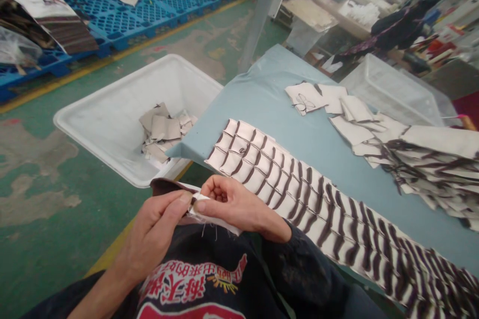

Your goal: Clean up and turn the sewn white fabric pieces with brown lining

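Both of my hands pinch one small cream and dark brown fabric piece [175, 190] just off the near corner of the blue table [284, 109], over my lap. My left hand [155, 229] grips its left side with thumb and fingers closed. My right hand [234, 204] is curled on its right end, and loose threads hang beneath. A long overlapped row of similar cream pieces with dark edges [299, 184] runs along the table right beside my right hand.
A white plastic bin [112, 114] on the green floor to the left holds several beige scraps [162, 129]. More cream pieces [337, 104] and a stacked pile [434, 159] lie further back on the table, by a clear tub [392, 89]. Blue pallets [142, 10] line the far floor.
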The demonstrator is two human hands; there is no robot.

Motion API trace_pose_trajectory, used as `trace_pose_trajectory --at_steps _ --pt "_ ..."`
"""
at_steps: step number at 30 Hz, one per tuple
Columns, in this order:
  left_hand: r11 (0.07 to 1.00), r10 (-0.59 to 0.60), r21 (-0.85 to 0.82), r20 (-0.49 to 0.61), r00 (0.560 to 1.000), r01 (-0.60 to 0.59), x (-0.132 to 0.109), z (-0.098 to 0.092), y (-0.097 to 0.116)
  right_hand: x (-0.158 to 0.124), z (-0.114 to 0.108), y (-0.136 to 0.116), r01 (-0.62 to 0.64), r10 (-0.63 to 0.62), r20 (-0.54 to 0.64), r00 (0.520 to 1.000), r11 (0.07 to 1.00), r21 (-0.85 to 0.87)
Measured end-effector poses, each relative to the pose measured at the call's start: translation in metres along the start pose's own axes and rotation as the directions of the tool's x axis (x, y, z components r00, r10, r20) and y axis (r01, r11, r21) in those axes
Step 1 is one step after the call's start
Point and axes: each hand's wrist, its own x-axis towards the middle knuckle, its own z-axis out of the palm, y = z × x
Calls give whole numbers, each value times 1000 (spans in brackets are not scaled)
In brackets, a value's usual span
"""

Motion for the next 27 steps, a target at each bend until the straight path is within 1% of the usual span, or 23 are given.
trace_pose_trajectory --at_steps 1,3,7,9,12,15,18,21,24,26,27 --pt "1000 4 8 2 1000 -4 -1 -2 -2 2 -2 2 -12 10 48 999 999 53" --pt "1000 5 -9 16 1000 -5 -2 -5 -9 3 -4 4 -23 14 89 996 994 107" --pt "990 16 -138 106 994 -2 -8 -5 -19 -2 0 3 6 -11 49 999 994 107" --pt "985 41 -169 125 991 -19 -9 -3 -18 -5 3 2 23 -24 7 1000 996 83" --pt "992 89 -99 95 991 -80 -8 0 -4 -10 6 1 28 -27 -25 999 999 43" --pt "988 154 -7 23 988 -154 -6 3 16 -13 8 0 43 -42 -37 998 999 28" --pt "971 232 66 -52 971 -228 -6 7 28 -15 7 -1 66 -65 -61 996 998 10" --pt "944 315 132 -78 946 -303 -6 10 32 -16 4 -2 76 -76 -44 996 997 0" --pt "910 393 172 -70 917 -377 -6 10 33 -15 0 -2 57 -57 -29 998 998 -5" --pt "895 422 186 -65 904 -405 -4 9 33 -12 -3 -2 38 -40 25 999 998 55" --pt "892 428 191 -61 902 -410 -4 8 33 -9 -4 -2 28 -35 70 997 995 99"
